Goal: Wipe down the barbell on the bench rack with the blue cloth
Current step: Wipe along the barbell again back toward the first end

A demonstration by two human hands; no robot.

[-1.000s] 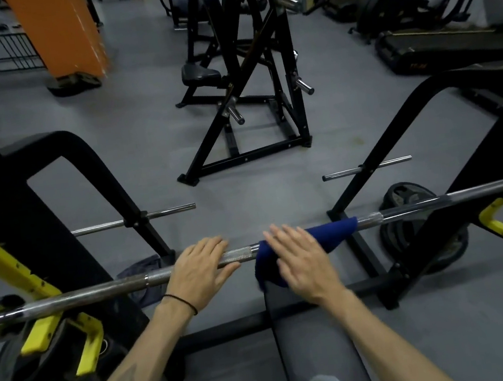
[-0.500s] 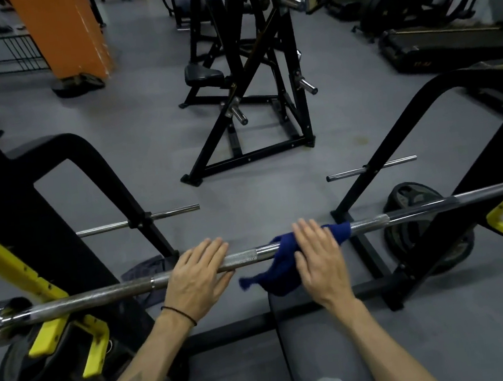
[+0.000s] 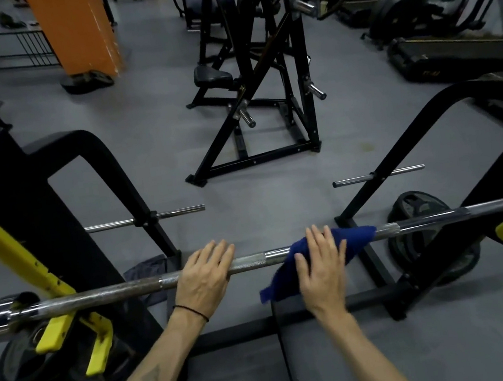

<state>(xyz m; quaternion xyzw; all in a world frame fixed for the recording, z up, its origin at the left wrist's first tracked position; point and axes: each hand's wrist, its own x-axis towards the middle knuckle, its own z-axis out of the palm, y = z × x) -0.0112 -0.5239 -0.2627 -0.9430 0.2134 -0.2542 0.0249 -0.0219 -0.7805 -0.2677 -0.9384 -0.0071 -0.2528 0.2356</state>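
A chrome barbell [image 3: 98, 298] lies across the black bench rack on yellow hooks [image 3: 54, 331], running from the left edge to the right edge. A blue cloth [image 3: 356, 240] is draped over the bar right of its middle, one corner hanging down to the left. My right hand [image 3: 323, 272] lies flat on the cloth and presses it onto the bar, fingers spread forward. My left hand [image 3: 205, 278] rests flat on the bare knurled bar left of the cloth, fingers over the top, a thin black band on its wrist.
The black bench pad [image 3: 321, 341] lies below the bar between my arms. Weight plates [image 3: 422, 209] lean at the right upright, others [image 3: 37, 372] at the left. A black plate-loaded machine [image 3: 259, 93] stands ahead, an orange pillar [image 3: 79, 30] and treadmill [image 3: 462, 50] beyond.
My right hand has slid the blue cloth to the right along the bar. The left hand has stayed in place on the bar.
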